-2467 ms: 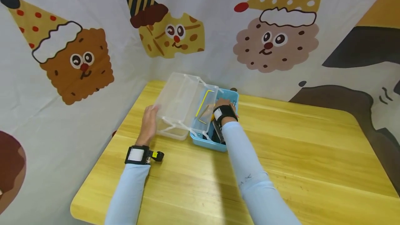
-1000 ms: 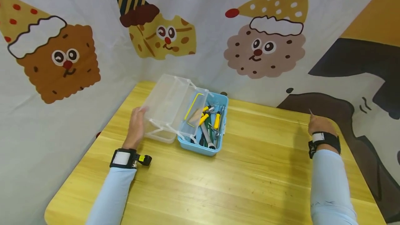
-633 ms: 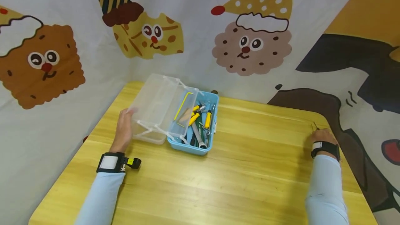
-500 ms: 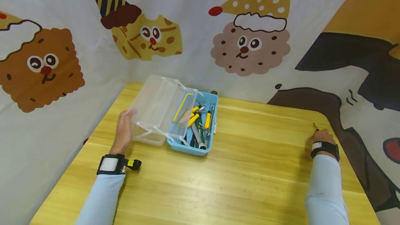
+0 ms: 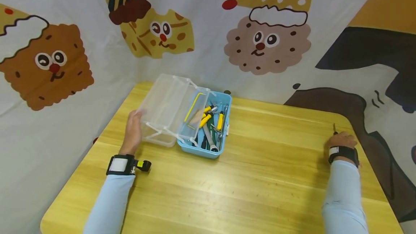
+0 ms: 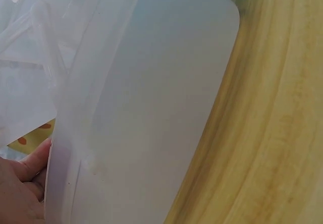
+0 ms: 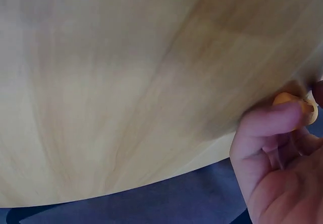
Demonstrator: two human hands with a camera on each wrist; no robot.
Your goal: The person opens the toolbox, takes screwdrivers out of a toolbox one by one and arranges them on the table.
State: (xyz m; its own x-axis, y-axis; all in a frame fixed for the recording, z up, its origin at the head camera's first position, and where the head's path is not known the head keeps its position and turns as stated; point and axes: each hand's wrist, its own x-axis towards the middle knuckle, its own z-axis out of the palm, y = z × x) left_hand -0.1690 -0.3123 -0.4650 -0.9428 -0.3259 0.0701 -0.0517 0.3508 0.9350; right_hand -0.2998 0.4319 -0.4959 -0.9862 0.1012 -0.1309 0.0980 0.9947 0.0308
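Note:
At the left, my left hand [image 5: 132, 131] grips the side of the clear plastic lid [image 5: 164, 98], which is swung back from a light blue toolbox [image 5: 199, 151]. In the left wrist view, finger tips press against the edge of the lid [image 6: 146, 98]. Over at the table's right end, my right hand [image 5: 342, 141] holds a small screwdriver, its thin shaft [image 5: 334, 128] sticking out away from me. From the right wrist view, the thumb pinches an orange-yellow handle [image 7: 288, 99]; most of that tool is hidden by the hand.
Inside the toolbox are several yellow-handled tools [image 5: 220, 121] and a grey wrench [image 5: 208, 136]. A clear inner tray carries a yellow L-shaped key [image 5: 192, 108]. Wooden table [image 5: 260, 176] lies between the hands. A printed cloth [image 5: 208, 71] hangs behind the table.
My right hand has come out of the toolbox, carried the screwdriver to the table's right end and lowered there. My left hand has stayed at the lid. The head view has shifted slightly.

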